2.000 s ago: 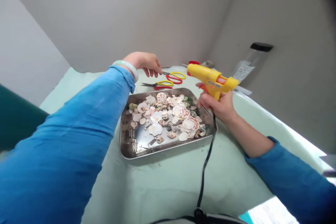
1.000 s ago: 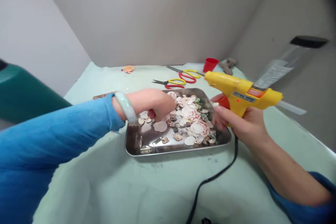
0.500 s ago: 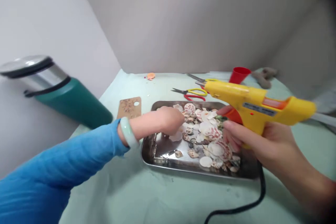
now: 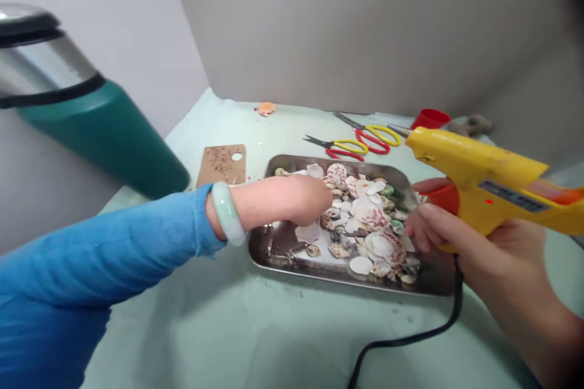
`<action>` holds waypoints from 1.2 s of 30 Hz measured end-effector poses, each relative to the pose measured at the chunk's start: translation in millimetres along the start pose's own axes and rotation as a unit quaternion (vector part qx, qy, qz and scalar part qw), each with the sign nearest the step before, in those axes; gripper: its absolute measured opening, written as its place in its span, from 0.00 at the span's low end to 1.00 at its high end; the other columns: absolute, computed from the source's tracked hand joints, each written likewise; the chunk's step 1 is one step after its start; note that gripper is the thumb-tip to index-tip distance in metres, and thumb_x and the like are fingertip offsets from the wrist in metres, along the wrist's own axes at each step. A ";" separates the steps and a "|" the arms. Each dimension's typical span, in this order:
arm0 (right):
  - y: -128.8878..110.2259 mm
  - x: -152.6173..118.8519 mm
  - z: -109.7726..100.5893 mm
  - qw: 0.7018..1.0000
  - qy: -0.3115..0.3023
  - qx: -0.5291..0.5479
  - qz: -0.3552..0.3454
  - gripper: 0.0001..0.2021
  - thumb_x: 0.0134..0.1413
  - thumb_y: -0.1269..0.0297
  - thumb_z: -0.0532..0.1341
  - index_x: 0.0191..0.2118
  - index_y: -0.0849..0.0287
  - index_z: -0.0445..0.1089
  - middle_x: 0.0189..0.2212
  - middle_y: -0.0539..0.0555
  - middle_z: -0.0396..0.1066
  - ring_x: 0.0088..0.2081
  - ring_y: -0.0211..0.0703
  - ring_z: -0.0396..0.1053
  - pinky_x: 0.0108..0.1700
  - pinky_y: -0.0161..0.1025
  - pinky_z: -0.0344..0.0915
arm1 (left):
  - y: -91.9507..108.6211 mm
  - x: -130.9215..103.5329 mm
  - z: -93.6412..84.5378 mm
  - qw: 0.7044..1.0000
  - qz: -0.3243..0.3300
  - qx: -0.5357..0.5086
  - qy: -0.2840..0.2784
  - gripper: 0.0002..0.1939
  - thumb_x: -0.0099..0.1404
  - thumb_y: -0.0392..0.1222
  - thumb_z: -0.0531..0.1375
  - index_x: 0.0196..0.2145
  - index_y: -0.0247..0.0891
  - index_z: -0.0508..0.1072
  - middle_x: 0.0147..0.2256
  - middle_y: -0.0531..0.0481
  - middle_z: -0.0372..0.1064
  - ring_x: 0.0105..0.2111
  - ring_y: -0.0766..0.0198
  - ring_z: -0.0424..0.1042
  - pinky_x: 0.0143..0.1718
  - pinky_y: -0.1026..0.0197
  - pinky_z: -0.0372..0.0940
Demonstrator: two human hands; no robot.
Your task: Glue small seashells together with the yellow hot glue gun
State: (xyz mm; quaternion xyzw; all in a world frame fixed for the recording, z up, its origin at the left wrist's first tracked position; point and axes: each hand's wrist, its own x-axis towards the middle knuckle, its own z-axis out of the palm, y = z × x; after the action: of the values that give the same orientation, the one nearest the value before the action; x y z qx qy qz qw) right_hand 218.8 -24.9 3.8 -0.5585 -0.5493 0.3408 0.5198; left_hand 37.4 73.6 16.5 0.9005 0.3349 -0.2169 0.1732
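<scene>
1. Work looks to be at an early stage, I'd judge: the shells lie loose in a heap, and I can see none joined to another.
2. The glue gun shows a small red light, its nozzle pointing left above the cloth on the far side. No glue shows on any shell, so what remains is hard to count.
3. The right hand is wrapped round the gun's grip; a tiny pale piece shows by its fingertips, too unclear to name. The black cord trails nearward.
4. The left hand is over the tray's left part, back upward. Its fingers are hidden, so I can't tell whether they pinch anything. The hands are apart.
5. The metal tray holds white, speckled and greenish shells, crowded to the middle and right; its near left corner is barer.
6. The red cup stands at the far right, contents unseen. The green bottle, on the left, is capped.
7. Two pairs of scissors lie beyond the tray, a brown card to its left.
</scene>
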 end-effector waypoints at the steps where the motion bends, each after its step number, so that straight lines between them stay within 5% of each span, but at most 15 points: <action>1: -0.5 -5.2 -1.3 1.000 0.021 -0.004 0.002 0.08 0.49 0.59 0.62 0.37 0.52 0.68 0.14 0.47 0.59 0.17 0.43 0.61 0.21 0.43 0.60 | 0.1 5.2 -3.1 1.000 0.001 0.002 -0.016 0.12 0.43 0.28 0.62 0.28 0.39 0.76 0.30 0.45 0.74 0.38 0.55 0.68 0.40 0.60 0.59; 4: -0.3 -17.0 -4.6 0.997 0.074 0.015 0.013 0.08 0.49 0.60 0.63 0.37 0.53 0.68 0.16 0.47 0.62 0.17 0.41 0.61 0.21 0.41 0.59 | 0.7 17.3 -14.8 0.996 0.024 0.042 -0.081 0.10 0.42 0.29 0.61 0.25 0.39 0.76 0.28 0.44 0.74 0.37 0.54 0.69 0.38 0.60 0.59; 8: 3.1 -13.2 -7.1 0.994 0.055 0.091 0.009 0.11 0.51 0.60 0.62 0.40 0.55 0.67 0.14 0.44 0.60 0.16 0.38 0.60 0.23 0.40 0.62 | -0.7 19.0 -34.8 0.978 0.068 0.129 -0.147 0.08 0.45 0.32 0.59 0.25 0.38 0.76 0.27 0.44 0.73 0.31 0.58 0.69 0.33 0.60 0.60; 12: 5.8 1.1 -7.7 0.987 -0.052 0.139 0.056 0.12 0.52 0.59 0.61 0.42 0.55 0.65 0.12 0.43 0.59 0.15 0.37 0.59 0.23 0.39 0.63 | -10.3 9.4 -42.9 0.994 0.066 0.021 -0.090 0.10 0.51 0.34 0.56 0.31 0.38 0.75 0.28 0.50 0.73 0.25 0.66 0.67 0.26 0.65 0.58; 16: 4.3 15.9 -8.5 0.984 -0.147 0.039 0.095 0.12 0.49 0.57 0.62 0.39 0.56 0.69 0.12 0.45 0.60 0.15 0.38 0.60 0.19 0.36 0.60 | -26.7 -12.9 -30.8 0.983 0.015 -0.180 -0.011 0.08 0.55 0.39 0.57 0.33 0.38 0.73 0.28 0.52 0.72 0.24 0.69 0.69 0.26 0.67 0.59; 19: 1.1 26.7 -9.4 0.972 -0.212 -0.022 0.099 0.12 0.48 0.55 0.62 0.36 0.58 0.70 0.12 0.47 0.62 0.15 0.38 0.61 0.17 0.35 0.59 | -31.6 -37.2 -11.5 0.929 -0.064 -0.362 0.043 0.09 0.56 0.44 0.59 0.33 0.36 0.71 0.25 0.51 0.72 0.24 0.68 0.71 0.27 0.66 0.62; 25: 0.8 21.1 -3.8 0.961 -0.257 0.011 0.098 0.14 0.49 0.53 0.61 0.33 0.61 0.69 0.12 0.47 0.61 0.16 0.37 0.60 0.20 0.34 0.60 | -23.3 -58.6 17.9 0.718 -0.133 -0.663 0.162 0.14 0.53 0.48 0.64 0.29 0.34 0.69 0.26 0.47 0.73 0.24 0.65 0.72 0.25 0.64 0.66; 28: 2.4 13.4 0.9 0.966 -0.229 0.056 0.102 0.15 0.50 0.54 0.60 0.37 0.61 0.68 0.12 0.46 0.59 0.16 0.37 0.59 0.20 0.36 0.60 | -25.1 -60.3 22.9 0.649 -0.146 -0.723 0.188 0.15 0.52 0.48 0.65 0.27 0.32 0.69 0.27 0.45 0.73 0.23 0.66 0.72 0.24 0.65 0.66; 31: 3.3 11.5 2.8 0.974 -0.185 0.087 0.097 0.16 0.48 0.55 0.61 0.40 0.61 0.67 0.13 0.46 0.59 0.16 0.37 0.59 0.20 0.36 0.60 | -24.3 -64.3 27.1 0.624 -0.160 -0.736 0.210 0.14 0.52 0.47 0.65 0.27 0.31 0.69 0.26 0.45 0.73 0.21 0.68 0.71 0.23 0.65 0.65; 36: 6.3 9.7 -7.0 0.985 -0.142 0.079 0.058 0.16 0.49 0.57 0.62 0.42 0.61 0.66 0.13 0.45 0.58 0.17 0.38 0.60 0.21 0.37 0.63 | -4.6 -54.7 25.7 0.631 -0.163 -0.725 0.222 0.12 0.54 0.43 0.64 0.26 0.33 0.67 0.23 0.47 0.72 0.19 0.67 0.71 0.21 0.65 0.66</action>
State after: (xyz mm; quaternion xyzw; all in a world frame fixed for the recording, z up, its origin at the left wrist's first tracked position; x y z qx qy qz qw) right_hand 228.7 -16.0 1.3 -0.4923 -0.5556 0.4886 0.4586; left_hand -10.1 36.3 21.6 0.4359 0.5540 0.2773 0.6528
